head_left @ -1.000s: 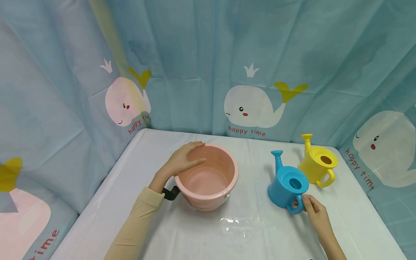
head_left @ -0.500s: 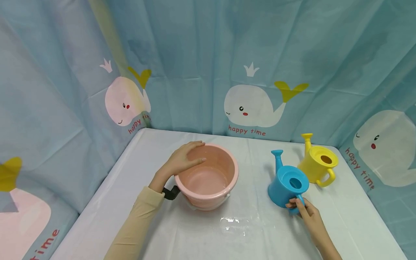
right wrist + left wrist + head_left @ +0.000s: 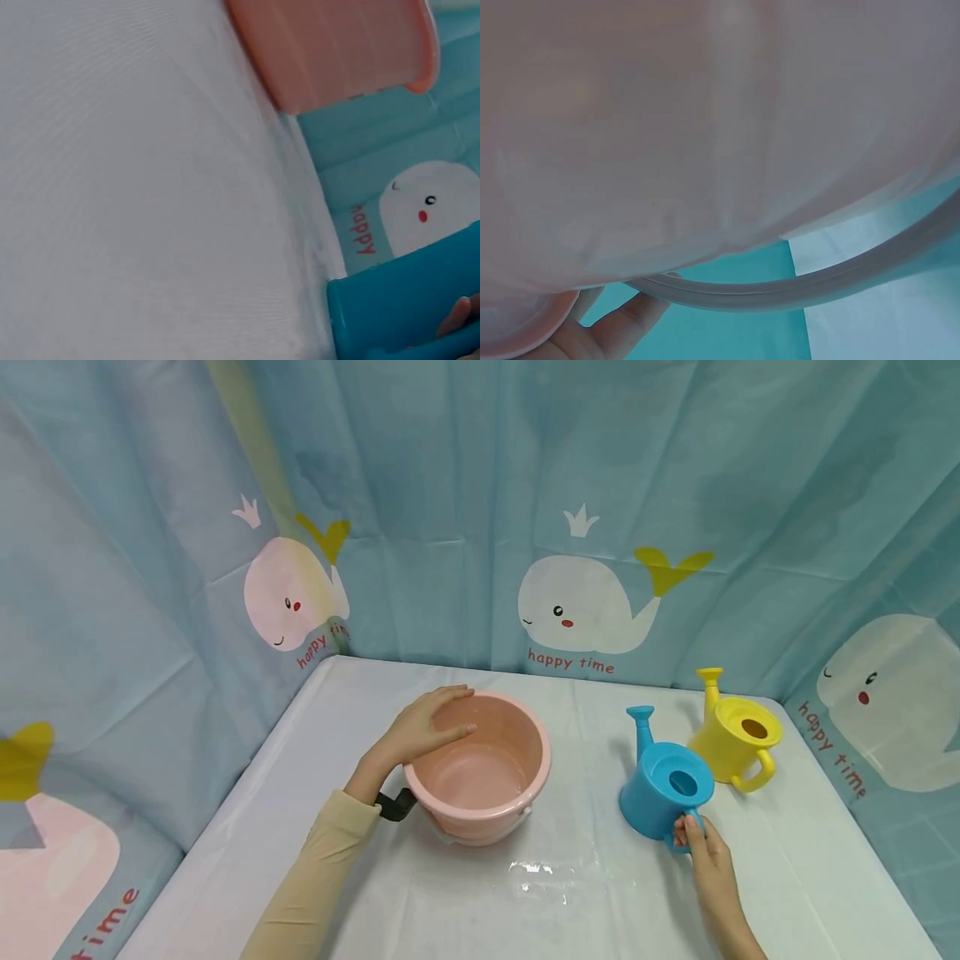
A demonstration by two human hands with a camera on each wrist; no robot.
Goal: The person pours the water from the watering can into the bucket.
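A pink bucket (image 3: 476, 818) stands upright on the white-covered table. My left hand (image 3: 420, 727) holds its left rim, the thumb inside and the fingers along the outside. In the left wrist view the bucket's wall (image 3: 727, 135) fills most of the frame, with its pale carrying handle (image 3: 735, 296) below and part of the hand (image 3: 615, 326) at the bottom left. Over on the right is a blue toy watering can (image 3: 652, 793), its spout pointing up. My right hand (image 3: 708, 860) grips the can's handle; the right wrist view shows only fingertips (image 3: 455, 316) against the can (image 3: 397, 300).
A yellow toy watering can (image 3: 723, 747) stands just behind and right of the blue one. Wet, shiny patches (image 3: 540, 868) lie on the tablecloth in front of the bucket. A blue whale-print curtain (image 3: 450, 527) closes off the back and sides.
The right hand's fingers have closed round the blue watering can's handle, and its wrist has swung left. The can itself stays in place. My left hand and the bucket look unmoved.
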